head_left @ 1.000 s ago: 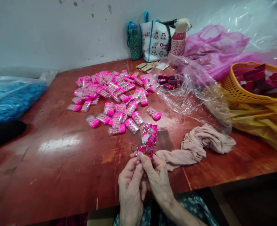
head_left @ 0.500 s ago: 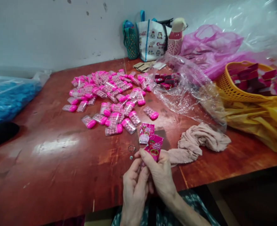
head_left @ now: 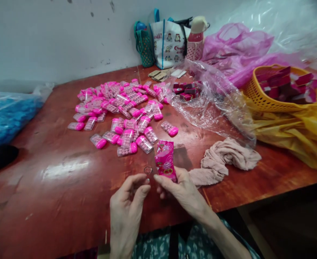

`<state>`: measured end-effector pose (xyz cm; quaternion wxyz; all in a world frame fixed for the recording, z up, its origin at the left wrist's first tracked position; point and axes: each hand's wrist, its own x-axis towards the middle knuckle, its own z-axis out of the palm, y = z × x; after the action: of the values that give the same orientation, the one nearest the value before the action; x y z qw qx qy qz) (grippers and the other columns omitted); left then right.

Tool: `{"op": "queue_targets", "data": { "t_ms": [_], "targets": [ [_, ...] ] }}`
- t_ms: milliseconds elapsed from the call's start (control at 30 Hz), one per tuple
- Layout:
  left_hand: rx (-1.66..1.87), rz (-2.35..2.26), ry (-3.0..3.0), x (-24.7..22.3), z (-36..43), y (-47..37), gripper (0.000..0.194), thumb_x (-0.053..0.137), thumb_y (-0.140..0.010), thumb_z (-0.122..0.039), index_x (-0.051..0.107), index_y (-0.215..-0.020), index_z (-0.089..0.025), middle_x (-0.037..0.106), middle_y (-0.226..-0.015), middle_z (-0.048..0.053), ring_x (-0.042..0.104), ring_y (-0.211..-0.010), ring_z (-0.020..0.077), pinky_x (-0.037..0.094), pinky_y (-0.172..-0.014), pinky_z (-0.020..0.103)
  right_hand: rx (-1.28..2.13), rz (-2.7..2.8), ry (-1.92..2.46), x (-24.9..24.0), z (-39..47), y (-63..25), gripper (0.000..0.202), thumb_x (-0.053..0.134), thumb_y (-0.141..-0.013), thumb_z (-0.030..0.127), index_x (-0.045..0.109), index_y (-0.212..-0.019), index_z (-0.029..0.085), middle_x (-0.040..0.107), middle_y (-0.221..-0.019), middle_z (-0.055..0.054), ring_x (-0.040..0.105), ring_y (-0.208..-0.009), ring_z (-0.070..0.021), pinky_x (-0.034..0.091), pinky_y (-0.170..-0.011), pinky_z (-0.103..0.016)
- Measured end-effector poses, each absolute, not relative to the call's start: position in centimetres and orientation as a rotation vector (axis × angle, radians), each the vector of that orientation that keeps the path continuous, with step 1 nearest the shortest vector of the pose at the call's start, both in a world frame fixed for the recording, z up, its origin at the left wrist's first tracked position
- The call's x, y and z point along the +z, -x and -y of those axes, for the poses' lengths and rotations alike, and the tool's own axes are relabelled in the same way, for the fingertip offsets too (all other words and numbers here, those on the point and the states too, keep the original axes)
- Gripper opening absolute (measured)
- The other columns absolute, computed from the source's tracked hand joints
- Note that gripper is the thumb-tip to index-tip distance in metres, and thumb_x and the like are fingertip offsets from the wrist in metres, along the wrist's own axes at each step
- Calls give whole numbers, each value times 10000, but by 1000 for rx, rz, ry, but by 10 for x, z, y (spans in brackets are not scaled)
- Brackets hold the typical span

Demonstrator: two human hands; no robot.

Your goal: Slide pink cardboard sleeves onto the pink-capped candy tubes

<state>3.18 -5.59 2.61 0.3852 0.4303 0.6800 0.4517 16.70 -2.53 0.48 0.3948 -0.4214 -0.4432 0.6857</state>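
My right hand (head_left: pixel 181 189) pinches the lower end of a pink printed sachet (head_left: pixel 165 164) between thumb and fingers. Just behind it, partly covered by it, a small stack of matching sachets (head_left: pixel 165 145) lies on the table. To the left, my left hand (head_left: pixel 128 205) is held apart from the sachet, thumb and fingertips separated with nothing visible between them. Farther back spreads a heap of clear little containers (head_left: pixel 115 97) with pink caps, filled with pale pink candy balls. A few looser candy containers (head_left: pixel 127 138) lie at its near side.
A crumpled beige cloth (head_left: pixel 223 160) rests right of my right hand. Beyond are a clear plastic bag (head_left: pixel 215 104) with dark red packets and a yellow basket (head_left: pixel 277 104) of similar pieces. A bag of blue items (head_left: pixel 10 115) sits left. A tote bag (head_left: pixel 169 45) stands against the wall.
My left hand has come away from the right hand and moved left, its fingers parting. The sachet in my right hand now stands more upright. The whole view has shifted slightly.
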Motion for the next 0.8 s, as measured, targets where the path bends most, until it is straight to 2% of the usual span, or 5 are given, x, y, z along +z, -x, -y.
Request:
{"op": "queue_targets", "data": {
  "t_ms": [100,233,500,633,800],
  "targets": [
    [1261,-1601,-930,25,42,-39,231,704,-632,-291,653,-825,-176,654,-707,-1,575,-588,115,449,-519,184,1858,1236,975,8,28,-166,179,563,-793,321,547,-742,150,540,-580,32,490,-459,-71,390,-445,-170],
    [1498,-1488,-631,16,32,-49,139,726,-601,-233,630,-666,-156,602,-590,-38,511,-471,69,414,-445,161,1907,1237,1033,5,34,-162,217,609,-756,349,516,-726,155,509,-546,48,462,-430,-64,358,-418,-163],
    [1644,-1441,-370,10,32,-49,126,731,-580,-198,634,-625,-132,612,-564,-24,521,-471,72,440,-471,180,1765,1446,1023,3,32,-163,173,581,-778,313,521,-703,169,451,-532,66,393,-442,-61,282,-405,-175],
    [1998,-1570,-407,6,24,-25,95,716,-606,-179,638,-623,-128,586,-515,-53,504,-453,48,417,-454,146,1558,1575,1137,2,30,-171,163,623,-743,297,552,-665,174,474,-551,58,419,-502,-74,292,-439,-175],
    [1988,-1553,-377,2,19,-8,113,726,-594,-168,661,-678,-129,638,-594,-32,551,-526,64,458,-515,172,1735,1333,1078,-3,22,-170,258,520,-815,367,528,-661,160,505,-527,50,412,-388,-54,324,-402,-173]
  ]
}}
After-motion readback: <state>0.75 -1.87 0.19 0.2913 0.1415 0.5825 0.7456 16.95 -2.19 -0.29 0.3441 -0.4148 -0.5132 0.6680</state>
